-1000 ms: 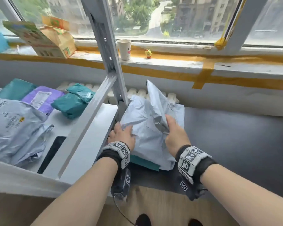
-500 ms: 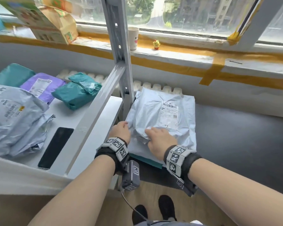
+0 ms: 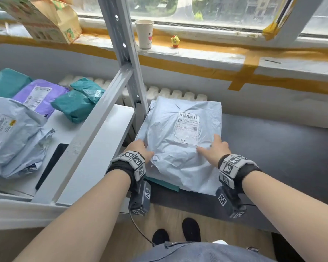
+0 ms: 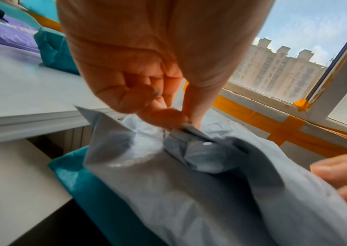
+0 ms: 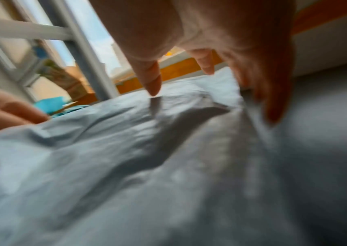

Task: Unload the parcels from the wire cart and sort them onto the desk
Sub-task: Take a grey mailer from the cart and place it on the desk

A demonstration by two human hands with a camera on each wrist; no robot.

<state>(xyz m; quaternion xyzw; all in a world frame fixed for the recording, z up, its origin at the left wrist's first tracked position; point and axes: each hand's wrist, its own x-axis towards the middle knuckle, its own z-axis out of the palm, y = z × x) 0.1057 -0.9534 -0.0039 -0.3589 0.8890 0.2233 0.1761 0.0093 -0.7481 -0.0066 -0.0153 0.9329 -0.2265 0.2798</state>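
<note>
A grey poly parcel (image 3: 178, 148) with a white shipping label lies flat on the dark desk (image 3: 273, 157), on top of a thin teal parcel (image 3: 165, 184). My left hand (image 3: 140, 150) pinches a fold at the grey parcel's left edge, seen close in the left wrist view (image 4: 181, 123). My right hand (image 3: 214, 148) is open with spread fingers resting on the parcel just below the label; in the right wrist view the thumb tip (image 5: 153, 88) touches the grey parcel (image 5: 126, 166). The teal parcel (image 4: 96, 191) sticks out underneath on the left.
Left of the desk is a white shelf (image 3: 95, 148) with a grey metal post (image 3: 125, 53). On it lie a large grey parcel (image 3: 9, 137), a purple one (image 3: 38, 97), two teal ones (image 3: 78, 103) and a black phone (image 3: 51, 165). A cup (image 3: 144, 34) stands on the windowsill.
The grey parcel, held up on edge between both hands a second ago, now lies flat with its label up. My right hand let go and slid right with its fingers spread.
</note>
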